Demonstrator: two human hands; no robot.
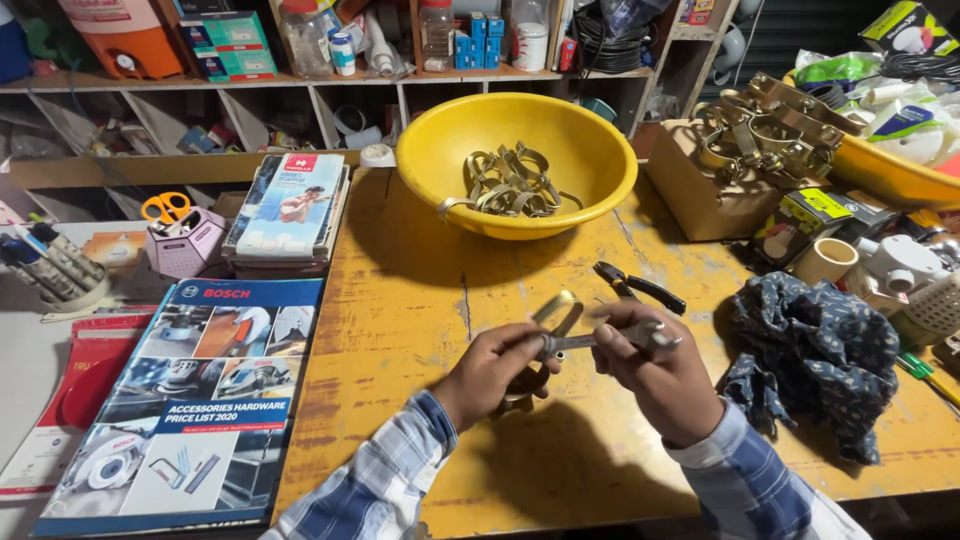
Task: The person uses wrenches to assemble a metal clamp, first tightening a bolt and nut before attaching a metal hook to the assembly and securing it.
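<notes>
Head view: hands [590,362] hold metal clamp [562,322] above bare tabletop [420,300].

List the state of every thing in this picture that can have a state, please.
Metal clamp: held up between both hands, above the table.
Left hand: closed on the clamp.
Right hand: closed on the clamp.
Pliers: lying flat on table, unheld.
Yellow bowl: upright, holds metal clamps.
Dark cloth: crumpled.

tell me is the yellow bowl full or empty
Neither: the yellow bowl holds a small heap of metal clamps at its bottom, far below the rim.
</notes>
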